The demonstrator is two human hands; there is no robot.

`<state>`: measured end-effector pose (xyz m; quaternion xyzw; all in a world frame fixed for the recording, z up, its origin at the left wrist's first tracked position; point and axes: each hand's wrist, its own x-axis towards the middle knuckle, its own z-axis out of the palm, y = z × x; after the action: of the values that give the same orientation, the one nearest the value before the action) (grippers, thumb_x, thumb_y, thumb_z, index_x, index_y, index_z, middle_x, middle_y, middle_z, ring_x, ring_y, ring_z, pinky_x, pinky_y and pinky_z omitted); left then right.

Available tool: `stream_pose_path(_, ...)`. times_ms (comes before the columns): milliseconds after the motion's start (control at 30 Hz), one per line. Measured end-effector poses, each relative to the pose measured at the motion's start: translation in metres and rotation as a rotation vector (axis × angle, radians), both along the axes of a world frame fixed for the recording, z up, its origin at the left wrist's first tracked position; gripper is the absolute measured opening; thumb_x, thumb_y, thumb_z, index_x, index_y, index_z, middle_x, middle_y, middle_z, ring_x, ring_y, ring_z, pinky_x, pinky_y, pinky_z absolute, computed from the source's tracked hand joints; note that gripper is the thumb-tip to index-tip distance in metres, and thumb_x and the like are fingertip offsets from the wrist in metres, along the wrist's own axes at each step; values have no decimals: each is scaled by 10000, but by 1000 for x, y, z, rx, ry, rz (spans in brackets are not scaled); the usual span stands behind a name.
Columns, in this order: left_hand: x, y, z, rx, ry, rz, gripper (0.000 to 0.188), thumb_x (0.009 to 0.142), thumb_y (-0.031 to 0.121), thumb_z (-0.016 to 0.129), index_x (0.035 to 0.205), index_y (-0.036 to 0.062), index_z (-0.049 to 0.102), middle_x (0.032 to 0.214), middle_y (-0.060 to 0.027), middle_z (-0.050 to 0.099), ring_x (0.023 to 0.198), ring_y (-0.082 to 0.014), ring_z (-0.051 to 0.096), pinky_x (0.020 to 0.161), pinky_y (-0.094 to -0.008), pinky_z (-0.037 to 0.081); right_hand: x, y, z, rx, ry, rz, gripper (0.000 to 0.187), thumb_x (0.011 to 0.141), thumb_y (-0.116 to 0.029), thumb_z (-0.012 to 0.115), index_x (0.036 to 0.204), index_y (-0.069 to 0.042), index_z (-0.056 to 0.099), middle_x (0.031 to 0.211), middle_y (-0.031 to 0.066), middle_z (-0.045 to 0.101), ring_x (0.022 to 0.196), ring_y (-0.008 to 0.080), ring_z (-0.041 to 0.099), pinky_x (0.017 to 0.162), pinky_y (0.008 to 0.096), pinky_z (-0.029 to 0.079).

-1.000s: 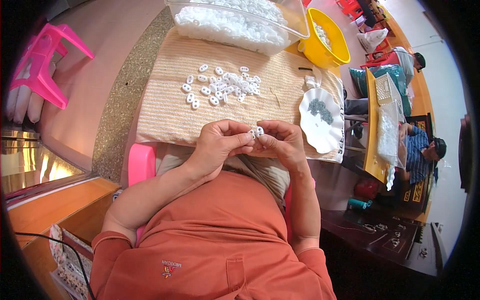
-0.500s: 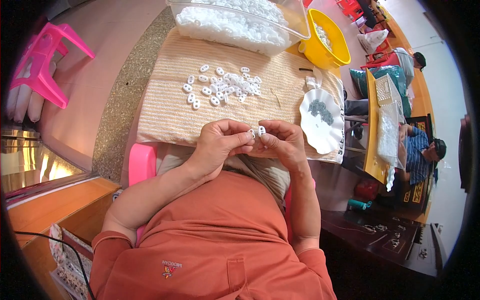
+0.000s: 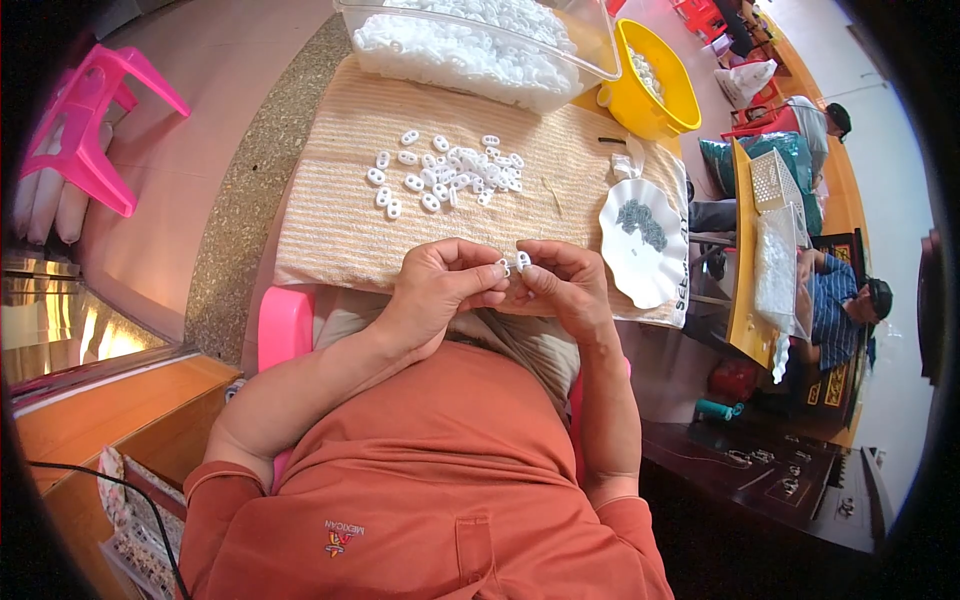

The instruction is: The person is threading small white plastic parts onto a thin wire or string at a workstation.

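Note:
In front of my body, just past the near edge of the towel-covered table, both hands are held close together. My left hand (image 3: 450, 282) pinches a small white piece with a ring-like opening (image 3: 505, 266) between thumb and forefinger. A white oval two-hole plastic piece (image 3: 523, 260) is gripped by the fingertips of my right hand (image 3: 567, 285). The two pieces sit almost side by side; whether they touch I cannot tell. Beyond my hands, a loose pile of similar white two-hole pieces (image 3: 465, 168) lies on the striped towel (image 3: 335, 225).
A clear bin (image 3: 475, 75) full of white pieces stands at the back, beside a yellow basket (image 3: 665, 85). On the right, a scalloped white plate (image 3: 655, 280) holds small grey parts (image 3: 640, 222). A pink stool (image 3: 95, 130) stands left. Another person (image 3: 845, 305) sits at the far right.

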<state>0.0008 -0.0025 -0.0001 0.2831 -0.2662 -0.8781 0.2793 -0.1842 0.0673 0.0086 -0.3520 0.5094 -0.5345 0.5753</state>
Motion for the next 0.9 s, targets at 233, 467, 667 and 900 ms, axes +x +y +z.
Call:
stream_pose_path(233, 0, 0, -2, 2, -7, 8, 131, 842, 23, 653, 960, -16, 608, 891, -76, 653, 777, -124, 642, 690, -237, 561, 2, 0, 3, 38, -19, -9, 287, 886, 8, 585, 1167, 60, 568, 862, 120, 670, 719, 149, 648, 666, 256, 547)
stream_pose_path(467, -1, 0, 0, 2, -21, 13, 130, 843, 23, 652, 958, -15, 608, 885, -75, 652, 774, -124, 641, 689, -238, 562, -2, -2, -7, -46, 44, -9, 297, 883, -13, 603, 1172, 50, 570, 858, 97, 668, 717, 130, 636, 655, 242, 525)
stream_pose_path(667, -1, 0, -2, -1, -31, 22, 119, 853, 24, 632, 965, -6, 606, 871, -72, 653, 774, -131, 646, 699, -253, 570, -2, -3, -6, -55, 141, -126, 216, 867, -7, 617, 1076, 48, 613, 829, 87, 663, 705, 115, 622, 628, 227, 501)
stream_pose_path(900, -1, 0, 0, 0, -39, 27, 105, 855, 30, 636, 951, -2, 611, 853, -71, 646, 759, -130, 641, 696, -255, 571, -2, -5, -13, -307, 787, -218, 160, 840, -19, 640, 997, 8, 644, 880, 87, 670, 723, 159, 648, 645, 262, 516)
